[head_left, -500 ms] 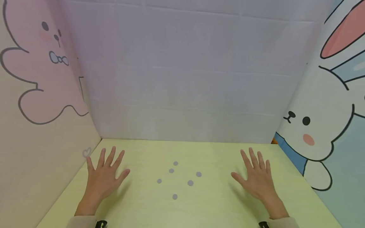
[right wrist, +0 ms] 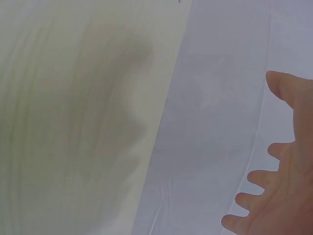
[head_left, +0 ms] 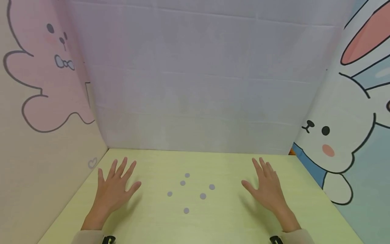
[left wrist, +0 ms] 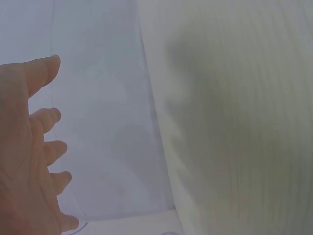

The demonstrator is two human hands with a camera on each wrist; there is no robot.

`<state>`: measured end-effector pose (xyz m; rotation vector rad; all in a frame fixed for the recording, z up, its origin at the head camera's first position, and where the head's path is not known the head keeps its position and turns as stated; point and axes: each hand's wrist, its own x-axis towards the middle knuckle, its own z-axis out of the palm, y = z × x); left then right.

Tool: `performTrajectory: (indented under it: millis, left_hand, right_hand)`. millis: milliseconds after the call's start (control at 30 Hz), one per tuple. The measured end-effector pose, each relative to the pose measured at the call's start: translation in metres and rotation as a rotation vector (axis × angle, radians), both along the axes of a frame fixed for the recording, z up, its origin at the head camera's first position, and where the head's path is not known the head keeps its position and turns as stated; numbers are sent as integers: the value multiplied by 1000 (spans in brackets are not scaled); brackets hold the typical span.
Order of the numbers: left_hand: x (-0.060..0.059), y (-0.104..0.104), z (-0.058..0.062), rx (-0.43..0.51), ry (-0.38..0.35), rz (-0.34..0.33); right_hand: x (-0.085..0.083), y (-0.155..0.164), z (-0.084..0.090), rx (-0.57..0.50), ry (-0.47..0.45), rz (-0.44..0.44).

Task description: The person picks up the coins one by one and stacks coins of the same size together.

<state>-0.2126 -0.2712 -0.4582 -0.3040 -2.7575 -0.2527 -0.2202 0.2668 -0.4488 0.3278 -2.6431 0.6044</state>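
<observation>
Several small grey discs (head_left: pixel 187 189) lie scattered on the pale yellow-green table (head_left: pixel 219 223), in the middle between my hands. My left hand (head_left: pixel 115 188) hovers just over the table left of the discs, palm down, fingers spread and straight, holding nothing. My right hand (head_left: pixel 266 188) is right of the discs, palm down with fingers straight and closer together, also empty. The left wrist view shows my left hand (left wrist: pixel 29 156) with spread fingers above the table; the right wrist view shows my right hand (right wrist: pixel 283 196) likewise.
A plain lilac panel (head_left: pixel 198 84) closes the back. A side panel with a pink cartoon figure (head_left: pixel 45 84) stands on the left, one with a white rabbit (head_left: pixel 344 135) on the right. The table edges run along these panels.
My right hand has shifted slightly left and drawn its fingers closer together. My left hand has edged a little to the right. The discs have not moved.
</observation>
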Motion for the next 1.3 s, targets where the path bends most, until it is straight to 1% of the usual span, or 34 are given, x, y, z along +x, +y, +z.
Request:
performTrajectory:
  millis: [133, 267, 500, 900, 1067, 1200, 1300]
  left_hand:
    - [0, 1, 0, 10, -37, -8]
    - [0, 3, 1, 14, -52, -14]
    - [-3, 6, -1, 38, -48, -39]
    - [-6, 8, -1, 88, -17, -86]
    - [-7, 11, -1, 137, -1, -113]
    - [-7, 13, 0, 180, -5, -126]
    - [-7, 14, 1, 191, -13, -128]
  right_hand:
    - [-2, -7, -2, -54, -19, 20]
    - [-3, -16, -2, -91, -36, 40]
    - [-6, -27, -1, -116, -66, 67]
    - [-12, -39, -1, -143, -100, 109]
    - [-14, -45, -1, -168, -110, 123]
    - [-15, -48, -1, -177, -112, 135]
    - [-16, -50, -2, -178, -110, 140]
